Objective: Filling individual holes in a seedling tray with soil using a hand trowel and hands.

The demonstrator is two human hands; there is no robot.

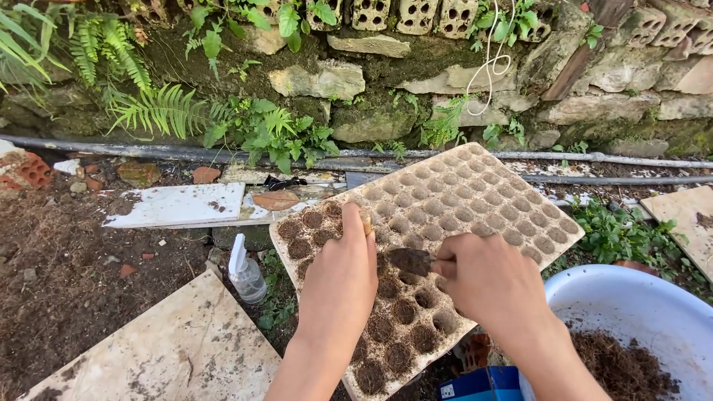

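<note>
Two bare hands work over a seed tray (475, 200) that fills the centre of the frame, tilted from lower left to upper right. At the far left lie bare soil and red brick pieces (26, 171), with ferns (148, 108) against a mossy stone wall (356, 82) across the top. A pale stone slab (171, 349) sits at lower left, and a white tile (178, 204) lies above it. Just left of the tray stands a small spray bottle (245, 275) with a white nozzle.

The left hand (338, 282) lies flat on the tray's left part, fingers pressed together and pointing up the frame, covering several cups. Cups around it and below it hold dark soil; those toward the upper right look pale and unfilled.

The right hand (486, 278) is closed around the handle of a small trowel (412, 260), whose dark blade points left and rests over the filled cups, just beside the left hand.

At lower right a white basin (631, 297) holds a heap of dark soil, with a blue box (483, 385) at the bottom edge beside it. Green weeds (616, 234) grow above the basin, and a grey pipe (609, 162) runs along the wall's foot.
</note>
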